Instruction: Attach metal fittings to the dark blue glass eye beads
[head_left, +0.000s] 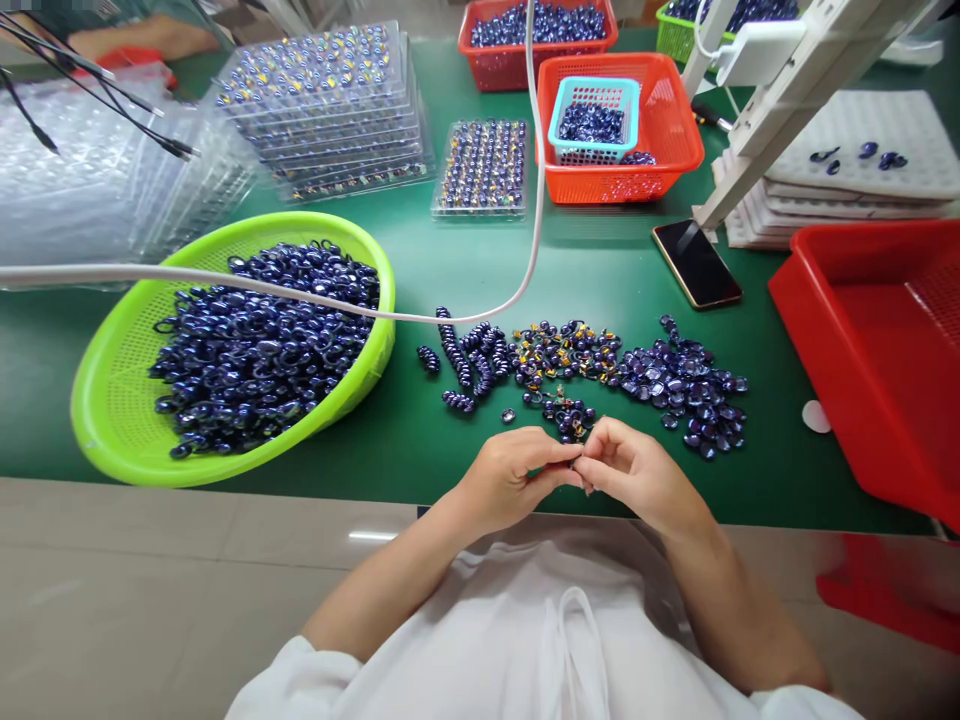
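My left hand (510, 478) and my right hand (634, 470) meet fingertip to fingertip just above the near edge of the green table (420, 440). Both pinch a tiny part between them, too small to make out. Right behind the fingers lies a small cluster of dark blue pieces (570, 415). Farther back, a spread of shiny dark blue pieces (682, 385) sits to the right. Blue pieces with yellow bits (559, 350) lie in the middle. Short stacked rows of blue pieces (469, 355) lie to the left.
A lime green basket (120, 400) heaped with blue pieces sits at left, a white cable (315, 295) running over it. Stacked clear trays (330, 110), red baskets (660, 130), a phone (697, 265), white foam trays (862, 150) and a red bin (877, 340) ring the table.
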